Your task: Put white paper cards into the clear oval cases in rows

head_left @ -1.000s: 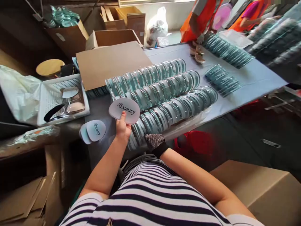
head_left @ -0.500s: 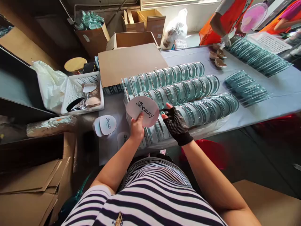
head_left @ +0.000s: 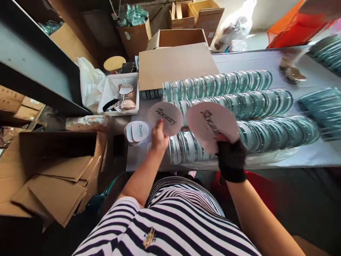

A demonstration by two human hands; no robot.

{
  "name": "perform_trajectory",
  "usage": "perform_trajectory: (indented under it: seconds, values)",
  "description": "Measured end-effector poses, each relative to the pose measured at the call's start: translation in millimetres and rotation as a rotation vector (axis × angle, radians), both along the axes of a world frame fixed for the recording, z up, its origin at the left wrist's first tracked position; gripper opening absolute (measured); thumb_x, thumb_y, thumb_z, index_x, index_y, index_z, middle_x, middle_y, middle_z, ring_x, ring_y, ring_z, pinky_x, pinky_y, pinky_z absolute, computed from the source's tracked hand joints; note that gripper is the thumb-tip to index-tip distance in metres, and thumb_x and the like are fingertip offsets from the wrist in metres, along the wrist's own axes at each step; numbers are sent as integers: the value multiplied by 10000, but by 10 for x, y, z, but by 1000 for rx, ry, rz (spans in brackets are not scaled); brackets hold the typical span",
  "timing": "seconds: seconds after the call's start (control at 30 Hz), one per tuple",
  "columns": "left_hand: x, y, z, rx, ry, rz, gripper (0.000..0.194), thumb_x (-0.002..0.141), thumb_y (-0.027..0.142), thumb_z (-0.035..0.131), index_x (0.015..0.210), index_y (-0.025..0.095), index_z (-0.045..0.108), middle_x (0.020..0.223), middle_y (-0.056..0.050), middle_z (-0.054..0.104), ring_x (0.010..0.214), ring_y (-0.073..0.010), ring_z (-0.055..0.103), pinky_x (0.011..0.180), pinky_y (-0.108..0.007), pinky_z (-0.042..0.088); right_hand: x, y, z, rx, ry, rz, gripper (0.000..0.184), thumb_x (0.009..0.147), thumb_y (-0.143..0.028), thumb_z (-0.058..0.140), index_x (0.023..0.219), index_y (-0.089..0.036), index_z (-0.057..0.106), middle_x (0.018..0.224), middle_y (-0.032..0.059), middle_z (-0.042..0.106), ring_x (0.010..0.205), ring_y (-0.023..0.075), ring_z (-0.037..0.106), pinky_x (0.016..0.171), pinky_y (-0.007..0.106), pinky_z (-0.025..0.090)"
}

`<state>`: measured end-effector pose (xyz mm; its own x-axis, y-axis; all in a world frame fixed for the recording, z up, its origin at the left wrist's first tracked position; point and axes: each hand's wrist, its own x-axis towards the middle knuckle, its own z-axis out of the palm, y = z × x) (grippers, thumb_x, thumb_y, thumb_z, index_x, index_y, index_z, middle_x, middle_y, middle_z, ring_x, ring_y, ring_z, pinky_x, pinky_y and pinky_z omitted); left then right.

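Observation:
My bare left hand (head_left: pixel 159 138) grips a pale round card (head_left: pixel 173 112) printed "beauty", thumb on its face. A black fingerless glove covers my right hand (head_left: pixel 231 160). It is closed on a second pale printed round card (head_left: pixel 195 119), blurred by motion, held just right of the first. Both cards hang above three long rows of clear glass discs (head_left: pixel 255 133) standing on edge. To the left of my left hand, a small pile of the same printed cards (head_left: pixel 140 131) lies on the table.
A white basket (head_left: pixel 135 106) with wrapped items stands at the table's left. Flat cardboard (head_left: pixel 176 65) lies behind the rows. More glass discs (head_left: pixel 322 106) lie at right. Cardboard boxes (head_left: pixel 87 142) sit lower left. An orange garment (head_left: pixel 287 26) of another person shows upper right.
My right hand was by the glass rows without a card; now it is raised with a printed round card. The left hand still grips its card. The view has swung left.

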<state>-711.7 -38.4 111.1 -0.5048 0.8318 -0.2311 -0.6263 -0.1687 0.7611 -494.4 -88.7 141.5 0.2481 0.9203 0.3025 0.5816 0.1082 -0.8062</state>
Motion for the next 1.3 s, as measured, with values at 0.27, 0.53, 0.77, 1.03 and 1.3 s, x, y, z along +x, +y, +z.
perform_trajectory:
  seconds: [0.27, 0.53, 0.77, 1.03, 1.3]
  values:
    - [-1197, -525, -1214, -514, 691, -21, 336, 628, 127, 801, 939, 123, 674, 947, -137, 712, 1036, -292, 663, 1011, -465, 455, 446, -762, -210, -367, -166, -3, 485, 765, -600, 522, 950, -190, 705, 845, 132, 737, 794, 296, 710, 607, 340, 556]
    - [-687, -847, -1249, -207, 969, -165, 602, 744, 284, 740, 1307, 176, 559, 1521, -170, 382, 1464, -259, 268, 1217, -398, 147, 240, -1167, -224, -364, -493, 352, 439, 916, -461, 374, 1111, -240, 699, 835, 107, 737, 707, 277, 708, 599, 353, 564]
    - [181, -667, -720, -3, 607, -354, 523, 878, 335, 594, 1388, 281, 497, 1574, -35, 315, 1476, -221, 235, 1214, -400, 197, -419, -689, -266, -492, -706, 627, 544, 926, -325, 439, 1467, -276, 403, 970, 56, 740, 773, 213, 716, 609, 255, 499]
    - [234, -666, -671, -125, 504, -329, 481, 928, 313, 480, 1408, 291, 491, 1523, -7, 407, 1424, -204, 346, 1180, -354, 304, -542, -614, -412, -532, -738, 512, 357, 1005, -337, 320, 1109, -159, 612, 935, 110, 727, 847, 245, 707, 661, 269, 451]
    - [283, -667, -703, -118, 514, -318, 511, 920, 306, 452, 1429, 274, 464, 1562, 14, 355, 1471, -167, 253, 1228, -340, 165, -736, -489, -465, -688, -802, 542, 327, 1010, -290, 313, 1217, -189, 545, 981, 144, 716, 856, 274, 709, 656, 319, 490]
